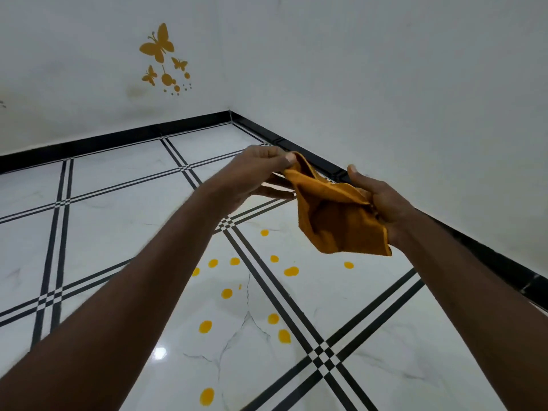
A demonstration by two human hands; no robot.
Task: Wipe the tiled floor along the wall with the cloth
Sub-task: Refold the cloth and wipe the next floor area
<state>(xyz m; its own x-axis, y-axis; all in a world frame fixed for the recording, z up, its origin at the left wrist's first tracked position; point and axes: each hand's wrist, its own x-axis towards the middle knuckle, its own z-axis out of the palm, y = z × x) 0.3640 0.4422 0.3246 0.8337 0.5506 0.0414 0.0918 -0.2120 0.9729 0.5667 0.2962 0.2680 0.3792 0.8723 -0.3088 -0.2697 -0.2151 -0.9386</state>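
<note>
Head view, both hands (258,173) pinching orange cloth (335,215), above tiled floor (124,232)

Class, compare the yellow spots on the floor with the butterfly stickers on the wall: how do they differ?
The yellow spots are plain round blobs; the butterfly stickers have winged shapes. The spots lie scattered across the white floor tiles; the stickers cluster on the wall. The spots look brighter. Both are yellowish.

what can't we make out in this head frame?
Head view only:
- Left hand: fingertips buried in the orange cloth.
- Right hand: palm side hidden by the cloth.
- Floor under the cloth and both forearms: covered.
- Yellow spots: spill or sticker, cannot tell.
- Black skirting: cut off at the right edge.
</note>
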